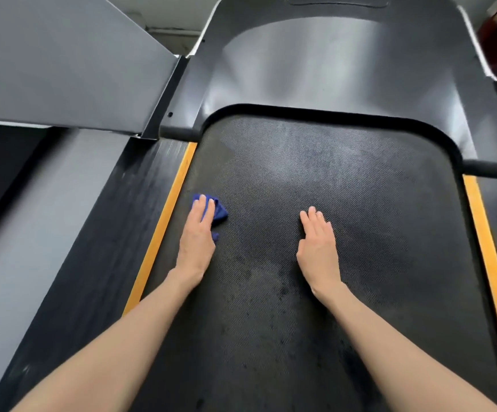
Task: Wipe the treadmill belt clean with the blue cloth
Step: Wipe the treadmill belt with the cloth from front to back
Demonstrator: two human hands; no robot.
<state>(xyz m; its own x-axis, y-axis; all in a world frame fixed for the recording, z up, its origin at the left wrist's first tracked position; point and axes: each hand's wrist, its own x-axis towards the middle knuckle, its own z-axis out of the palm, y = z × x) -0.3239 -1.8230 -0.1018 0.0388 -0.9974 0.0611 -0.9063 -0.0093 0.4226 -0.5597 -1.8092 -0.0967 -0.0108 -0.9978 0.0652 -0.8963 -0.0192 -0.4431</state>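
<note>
The black textured treadmill belt (330, 188) fills the middle of the view, dusty and spotted in places. A small crumpled blue cloth (220, 210) lies on the belt near its left edge. My left hand (197, 237) presses flat on the cloth with straight fingers, covering most of it. My right hand (318, 245) rests flat on the bare belt to the right, fingers straight, holding nothing.
Yellow strips (164, 224) border the belt on both sides, with black side rails (101, 248) beyond. The grey motor cover (330, 63) rises at the belt's far end. A grey panel (57, 60) stands at the upper left.
</note>
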